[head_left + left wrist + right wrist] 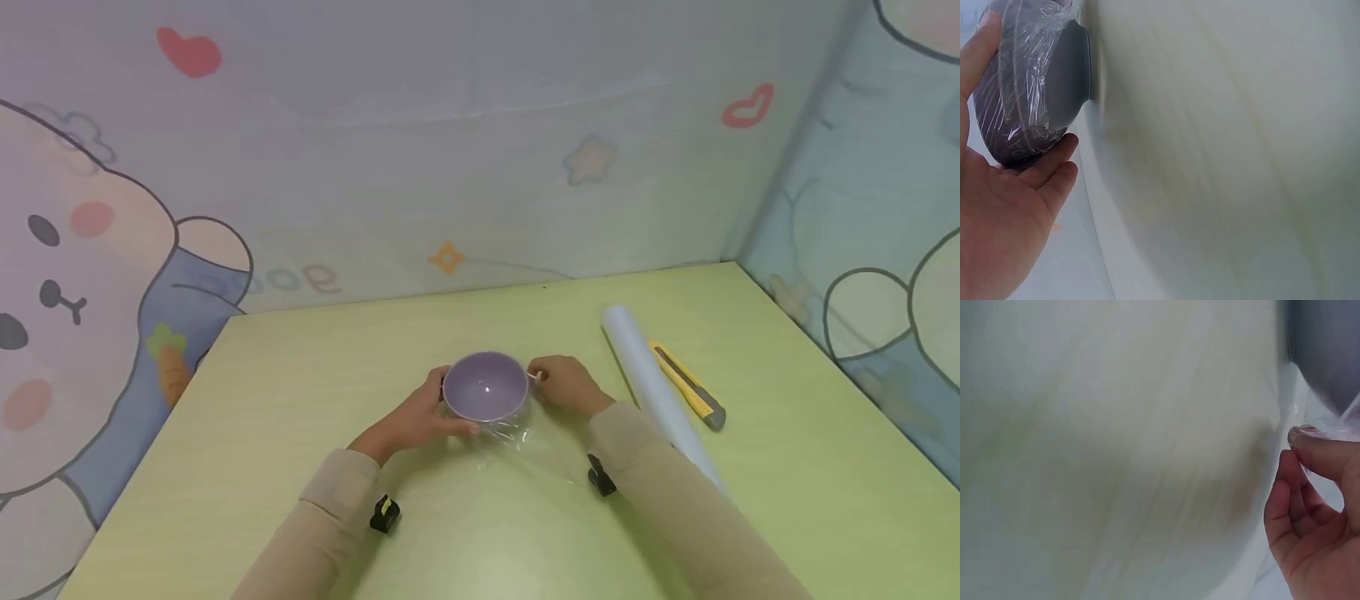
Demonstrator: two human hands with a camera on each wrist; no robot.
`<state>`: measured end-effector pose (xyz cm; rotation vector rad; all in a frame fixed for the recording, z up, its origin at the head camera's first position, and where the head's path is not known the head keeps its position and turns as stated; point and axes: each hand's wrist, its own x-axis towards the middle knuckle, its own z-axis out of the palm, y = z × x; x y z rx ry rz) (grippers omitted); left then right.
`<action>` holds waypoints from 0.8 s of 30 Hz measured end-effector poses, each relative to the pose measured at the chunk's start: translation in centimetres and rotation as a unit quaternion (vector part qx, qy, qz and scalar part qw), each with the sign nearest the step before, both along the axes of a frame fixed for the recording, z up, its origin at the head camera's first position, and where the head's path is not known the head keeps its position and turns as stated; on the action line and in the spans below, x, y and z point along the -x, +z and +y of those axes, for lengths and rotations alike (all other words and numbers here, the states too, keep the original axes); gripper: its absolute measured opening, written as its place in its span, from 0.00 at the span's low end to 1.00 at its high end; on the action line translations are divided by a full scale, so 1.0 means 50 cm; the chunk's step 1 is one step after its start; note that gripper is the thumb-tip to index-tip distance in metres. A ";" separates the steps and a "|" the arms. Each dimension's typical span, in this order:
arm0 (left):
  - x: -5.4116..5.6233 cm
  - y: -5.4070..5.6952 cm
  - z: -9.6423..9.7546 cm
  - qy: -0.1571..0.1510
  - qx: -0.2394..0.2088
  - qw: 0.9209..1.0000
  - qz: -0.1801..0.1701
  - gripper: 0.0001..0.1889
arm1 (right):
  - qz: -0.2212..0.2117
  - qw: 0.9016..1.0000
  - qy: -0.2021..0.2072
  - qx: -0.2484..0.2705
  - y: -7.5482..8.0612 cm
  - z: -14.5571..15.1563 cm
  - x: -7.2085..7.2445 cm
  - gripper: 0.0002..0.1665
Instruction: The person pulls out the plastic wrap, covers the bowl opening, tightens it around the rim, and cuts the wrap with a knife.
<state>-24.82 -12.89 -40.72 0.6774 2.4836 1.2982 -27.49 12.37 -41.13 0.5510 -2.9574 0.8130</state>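
A lilac bowl stands upright between my hands. Clear plastic film trails from its near side, and in the left wrist view crinkled film clings round the outer wall. My left hand grips the bowl's left side, thumb at the front and fingers round the wall. At the right, my right hand pinches an edge of the film between thumb and forefinger beside the rim. The right wrist view shows the pinched film close to the bowl's wall.
To the right of my right hand a long white roll lies on the pale yellow-green table. A yellow utility knife lies just beyond it. Printed cloth walls stand along the table's back and sides.
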 end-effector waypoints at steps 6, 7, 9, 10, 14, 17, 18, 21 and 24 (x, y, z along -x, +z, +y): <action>-0.001 0.003 -0.005 -0.011 -0.005 1.000 -0.004 0.50 | 0.030 0.998 0.051 0.004 0.000 -0.007 -0.015 0.14; 0.000 0.003 -0.004 -0.014 -0.008 1.000 -0.004 0.50 | 0.026 0.998 0.048 0.009 0.000 -0.007 -0.016 0.14; 0.000 0.004 -0.003 -0.016 -0.009 1.000 -0.007 0.50 | 0.011 0.999 0.041 0.015 -0.001 -0.007 -0.016 0.12; 0.001 0.003 -0.002 -0.015 -0.009 1.000 -0.009 0.50 | -0.001 0.999 0.035 0.019 0.000 -0.007 -0.016 0.12; 0.001 0.002 0.001 -0.008 -0.006 1.000 -0.015 0.50 | -0.046 0.998 0.028 0.030 0.007 -0.003 -0.017 0.16; 0.000 0.002 0.004 -0.008 -0.003 1.000 -0.017 0.51 | -0.117 0.990 0.020 0.075 0.012 0.003 -0.019 0.16; -0.001 0.003 0.005 -0.006 -0.001 1.000 -0.017 0.51 | -0.144 0.985 0.019 0.096 0.014 0.004 -0.021 0.16; -0.003 0.003 0.005 -0.002 0.004 1.000 -0.009 0.51 | -0.225 0.959 0.018 0.172 0.015 0.006 -0.025 0.17; -0.003 0.003 0.003 0.005 0.007 1.000 -0.001 0.50 | -0.267 0.940 0.035 0.209 0.017 0.008 -0.031 0.17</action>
